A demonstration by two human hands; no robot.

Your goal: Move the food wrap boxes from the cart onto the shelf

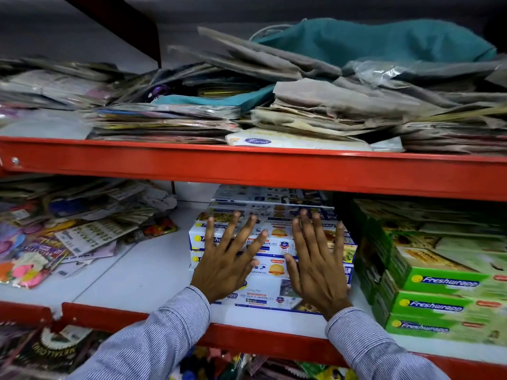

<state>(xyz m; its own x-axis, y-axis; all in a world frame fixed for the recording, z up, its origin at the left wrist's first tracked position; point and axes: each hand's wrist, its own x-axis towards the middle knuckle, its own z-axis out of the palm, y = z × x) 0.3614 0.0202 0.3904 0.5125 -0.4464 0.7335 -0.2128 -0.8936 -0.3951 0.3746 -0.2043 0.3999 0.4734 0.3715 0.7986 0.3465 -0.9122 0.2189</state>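
At the middle of the frame, on the white shelf between the red rails, sits the stack of blue-and-white boxes, and I have both hands flat against its near face. My left hand is spread wide, fingers fanned across the upper boxes; my right hand is spread the same way just beside it, neither one gripping anything. I judge the step to be seating the stack back and squaring it. To do it well I would push with both palms evenly, so that the tiers slide together and the top ones do not skew; the lowest box juts nearer the front rail than those above, so I would drop one palm to it. Green boxes stand close at the right of the frame, so I would keep the push straight, not angled toward them. Loose packets lie at the left, well apart. No cart is in view.
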